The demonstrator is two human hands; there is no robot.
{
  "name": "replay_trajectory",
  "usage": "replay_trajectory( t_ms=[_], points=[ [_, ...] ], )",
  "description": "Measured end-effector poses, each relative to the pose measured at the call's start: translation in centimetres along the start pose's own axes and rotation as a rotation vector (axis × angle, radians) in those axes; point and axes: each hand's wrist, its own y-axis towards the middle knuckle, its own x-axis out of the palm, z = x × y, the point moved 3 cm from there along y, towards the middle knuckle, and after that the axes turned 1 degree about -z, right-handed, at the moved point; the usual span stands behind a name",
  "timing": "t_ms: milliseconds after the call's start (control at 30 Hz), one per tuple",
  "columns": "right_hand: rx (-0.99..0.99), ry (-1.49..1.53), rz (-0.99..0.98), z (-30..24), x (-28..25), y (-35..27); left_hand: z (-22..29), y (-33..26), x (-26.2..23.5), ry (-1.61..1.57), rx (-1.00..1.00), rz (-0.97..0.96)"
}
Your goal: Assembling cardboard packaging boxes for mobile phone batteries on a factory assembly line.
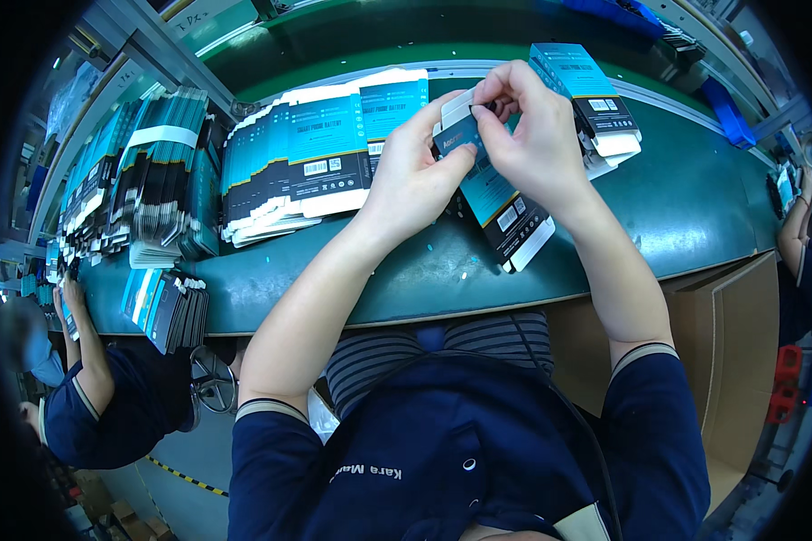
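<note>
Both forearms rise from the lower edge to a flat blue-and-black carton held above the green bench. Left hand grips its side; right hand pinches the top flap shut-fingered. Folding seems underway; next, that flap likely needs tucking squarely.

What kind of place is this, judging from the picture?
Probably a factory packing line. Stacks of flat blue-and-black cartons lie on a long green workbench, both hands fold one small carton, and another seated person works alongside.
</note>
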Motion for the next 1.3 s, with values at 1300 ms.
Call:
replay_trajectory(
  t_ms=[1300],
  points=[
    [0.601, 0.984, -0.381, 2.0, 0.5, -0.3, -0.5, 0.6, -1.5, 0.003, 0.015, 0.07]
  ],
)
